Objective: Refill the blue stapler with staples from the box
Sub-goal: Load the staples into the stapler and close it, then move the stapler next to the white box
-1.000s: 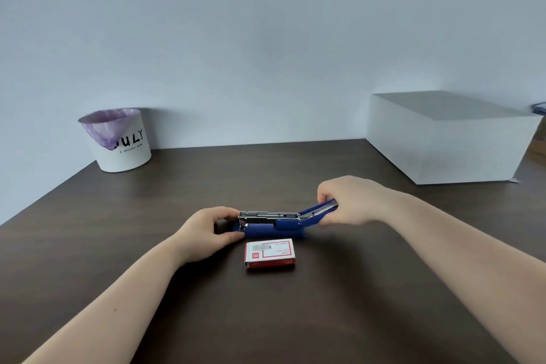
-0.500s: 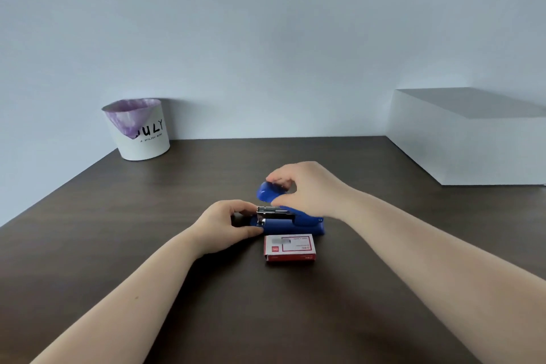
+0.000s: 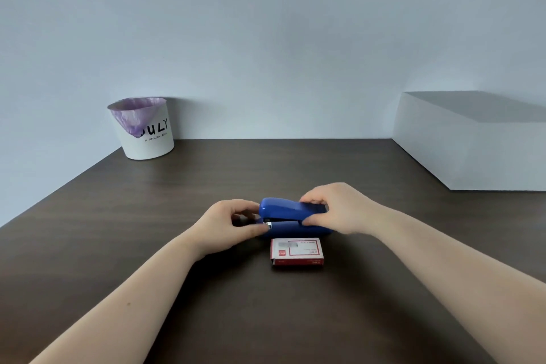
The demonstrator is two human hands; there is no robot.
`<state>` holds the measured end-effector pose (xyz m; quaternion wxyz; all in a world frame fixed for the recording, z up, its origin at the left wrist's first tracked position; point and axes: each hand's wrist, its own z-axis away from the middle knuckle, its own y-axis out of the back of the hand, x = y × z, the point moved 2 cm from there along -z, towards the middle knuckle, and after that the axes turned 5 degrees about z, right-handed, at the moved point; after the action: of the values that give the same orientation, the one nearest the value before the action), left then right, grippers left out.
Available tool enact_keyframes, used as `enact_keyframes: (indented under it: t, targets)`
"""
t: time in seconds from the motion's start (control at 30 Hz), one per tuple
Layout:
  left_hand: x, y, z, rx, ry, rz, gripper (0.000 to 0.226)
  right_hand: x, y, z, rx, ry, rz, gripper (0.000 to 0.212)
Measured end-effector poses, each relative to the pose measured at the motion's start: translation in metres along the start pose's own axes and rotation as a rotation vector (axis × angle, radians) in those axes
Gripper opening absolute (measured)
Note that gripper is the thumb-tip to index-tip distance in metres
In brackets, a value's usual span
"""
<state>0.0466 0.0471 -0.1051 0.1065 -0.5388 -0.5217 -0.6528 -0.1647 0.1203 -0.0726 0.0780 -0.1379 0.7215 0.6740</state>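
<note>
The blue stapler (image 3: 288,214) lies on the dark wooden table (image 3: 147,216), its top cover folded down over the base with a thin gap at the metal front. My right hand (image 3: 336,207) grips the cover from above and behind, thumb on the near side. My left hand (image 3: 230,226) holds the stapler's front end between thumb and fingers. Just in front of the stapler lies the red and white staple box (image 3: 297,252), flat, touched by neither hand.
A white bucket (image 3: 147,133) with a purple liner and the word JULY stands at the back left by the wall. A large white box (image 3: 472,145) sits at the back right. The table's left edge runs diagonally.
The stapler's cover, swung wide open to the right a second ago, has been brought over by my right hand and folded down onto the base. My left hand stayed at the front end.
</note>
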Motion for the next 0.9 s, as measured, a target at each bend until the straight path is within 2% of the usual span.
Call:
enact_keyframes:
  t: [0.1, 0.17, 0.23, 0.37, 0.57, 0.67, 0.8, 0.9]
  targets:
    - [-0.002, 0.007, -0.007, 0.191, 0.084, 0.232, 0.016, 0.011, -0.002, 0.003, 0.052, -0.04, -0.033, 0.033]
    - [-0.006, 0.006, -0.018, 0.298, 0.141, 0.15, 0.022, 0.014, -0.005, 0.0, 0.076, -0.065, -0.024, 0.033]
    - [-0.007, 0.003, -0.03, 0.335, 0.166, -0.013, 0.027, 0.019, -0.006, -0.006, 0.108, -0.104, -0.007, 0.033]
    - [-0.008, -0.005, -0.063, 0.306, 0.173, -0.25, 0.029, 0.036, -0.003, -0.02, 0.186, -0.201, 0.043, 0.03]
    - [0.012, -0.038, -0.124, 0.219, 0.122, -0.39, 0.035, 0.092, 0.013, -0.032, 0.302, -0.373, 0.096, 0.027]
    - [0.019, -0.058, -0.156, 0.189, 0.091, -0.41, 0.036, 0.129, 0.021, -0.034, 0.379, -0.453, 0.2, 0.022]
    - [0.022, -0.086, -0.193, 0.15, 0.005, -0.381, 0.03, 0.171, 0.033, -0.04, 0.429, -0.496, 0.461, 0.023]
    - [0.021, -0.096, -0.216, 0.153, -0.041, -0.351, 0.027, 0.195, 0.041, -0.052, 0.444, -0.567, 0.524, 0.023]
